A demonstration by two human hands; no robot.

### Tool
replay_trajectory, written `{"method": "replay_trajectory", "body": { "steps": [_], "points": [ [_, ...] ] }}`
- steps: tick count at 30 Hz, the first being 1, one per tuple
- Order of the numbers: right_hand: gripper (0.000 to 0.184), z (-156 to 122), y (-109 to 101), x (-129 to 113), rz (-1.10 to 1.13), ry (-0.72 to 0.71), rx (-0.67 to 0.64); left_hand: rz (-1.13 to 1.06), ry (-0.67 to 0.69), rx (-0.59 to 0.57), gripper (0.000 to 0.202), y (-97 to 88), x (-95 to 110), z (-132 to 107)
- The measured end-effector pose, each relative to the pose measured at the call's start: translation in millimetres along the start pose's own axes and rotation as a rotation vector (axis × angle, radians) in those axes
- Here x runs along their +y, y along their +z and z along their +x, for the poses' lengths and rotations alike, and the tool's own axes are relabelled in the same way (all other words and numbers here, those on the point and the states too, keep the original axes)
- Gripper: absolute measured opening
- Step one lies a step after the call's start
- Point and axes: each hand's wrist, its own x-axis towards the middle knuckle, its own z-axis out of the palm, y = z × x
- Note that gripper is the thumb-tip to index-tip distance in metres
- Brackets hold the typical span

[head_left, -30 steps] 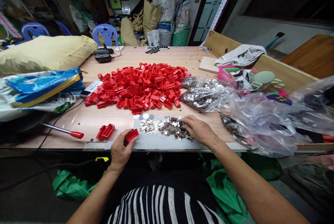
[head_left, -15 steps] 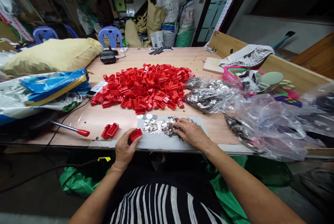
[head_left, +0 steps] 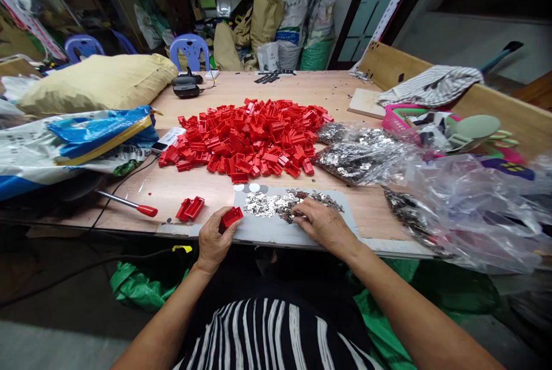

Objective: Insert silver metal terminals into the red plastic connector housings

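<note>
Near the table's front edge my left hand (head_left: 215, 239) is closed on a small red plastic housing (head_left: 232, 218), its hollow side showing. My right hand (head_left: 324, 225) has its fingertips pinched together at the heap of small shiny metal pieces (head_left: 267, 204); what lies between them is too small to make out. Under the heap is a flat grey board (head_left: 254, 235). To the left of my left hand lie a couple of loose red housings (head_left: 190, 209). Beyond the board rises a large pile of the same red housings (head_left: 250, 137).
Clear plastic bags of metal pieces (head_left: 360, 157) and a crumpled clear bag (head_left: 470, 203) lie at right, before a pink basket (head_left: 401, 123). A red-tipped lever (head_left: 147, 209) juts in from the left, by blue-white sacking (head_left: 99, 140). The wooden table (head_left: 146, 197) ends just before my body.
The whole view has shifted slightly, so things sit further right. My left hand still holds the red housing. The right fingers have drawn closer together at the metal heap.
</note>
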Motion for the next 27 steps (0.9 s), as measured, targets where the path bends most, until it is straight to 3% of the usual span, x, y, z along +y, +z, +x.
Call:
{"method": "replay_trajectory", "body": {
  "steps": [4,15,27],
  "points": [
    [0.015,-4,6,-9,-0.015,0.012,-0.027,-0.012,-0.006,0.001,0.034,-0.8,0,-1],
    [0.011,-14,7,-1,-0.082,0.052,-0.018,-0.024,0.011,0.019,0.034,-0.1,0,-1],
    [0.007,-8,10,-8,-0.078,0.038,0.004,-0.027,-0.008,0.018,0.034,-0.2,1,-1]
  ]
}}
